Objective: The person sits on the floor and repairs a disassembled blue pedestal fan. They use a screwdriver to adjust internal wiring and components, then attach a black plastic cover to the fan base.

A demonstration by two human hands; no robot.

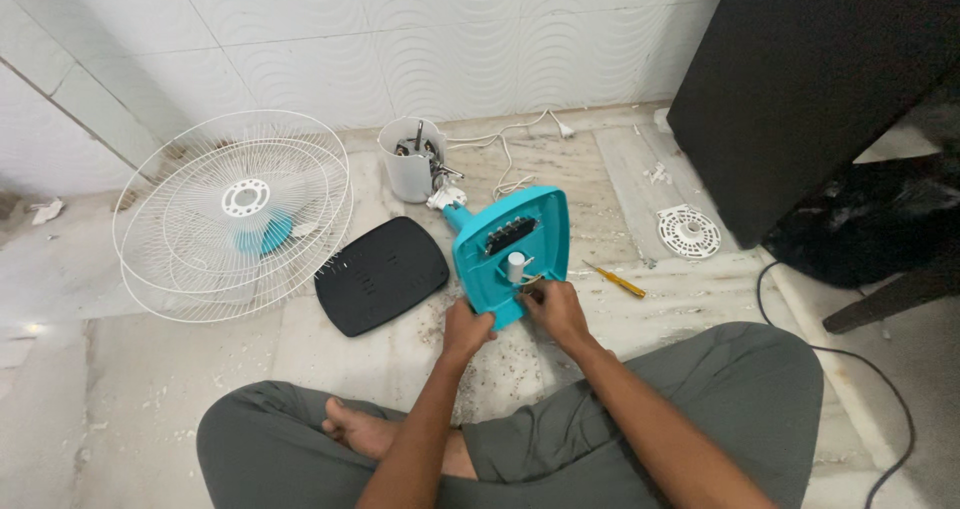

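A teal fan base (515,239) lies upside down on the floor, showing a dark switch block and a white cylinder inside. My left hand (468,327) grips its near left edge. My right hand (552,306) rests on its near edge, fingers pinched at small wires beside the white cylinder. A black bottom cover (380,274) lies flat to the left of the base.
White fan grilles with a teal blade (235,214) lie at left. A white motor housing (412,159) with a white cord stands by the tiled wall. A yellow screwdriver (616,281) and a white round part (688,231) lie right. A black cabinet (810,79) stands at right.
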